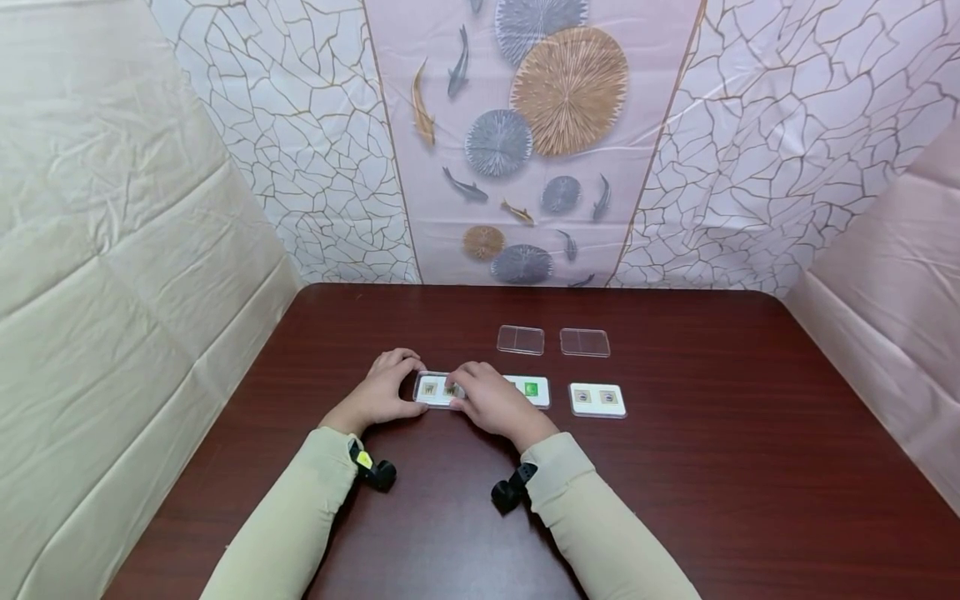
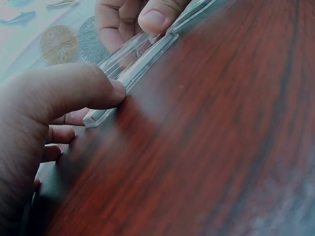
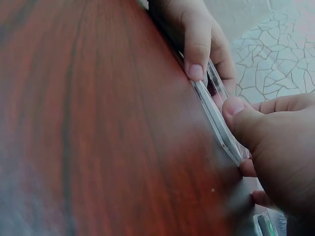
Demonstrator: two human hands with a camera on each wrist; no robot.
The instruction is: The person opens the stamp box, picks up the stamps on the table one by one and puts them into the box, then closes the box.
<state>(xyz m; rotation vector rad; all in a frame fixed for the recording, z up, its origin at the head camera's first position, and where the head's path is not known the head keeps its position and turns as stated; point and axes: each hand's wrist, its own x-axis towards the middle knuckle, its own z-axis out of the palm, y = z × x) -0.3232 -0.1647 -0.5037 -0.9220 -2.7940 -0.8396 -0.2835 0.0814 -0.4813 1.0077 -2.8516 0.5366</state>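
Observation:
A flat clear case with a white insert [image 1: 437,400] and small square pictures lies on the table between the hands. My left hand [image 1: 381,392] grips its left end, thumb at the near long edge and fingers round the far side. A clear plastic lid [image 2: 112,60] stands raised at a slant along the case's far side. Over the case's right part, my right hand [image 1: 491,402] pinches this lid between thumb and fingers and hides some of the insert. Partly behind the right hand is a second white case [image 1: 542,398] with a green square.
Right of the hands lies a third white case [image 1: 597,408] with two small pictures. Two clear lids, one left [image 1: 521,340] and one right [image 1: 585,342], lie farther back on the dark red wooden table [image 1: 712,467]. Fabric walls enclose the table's back and sides.

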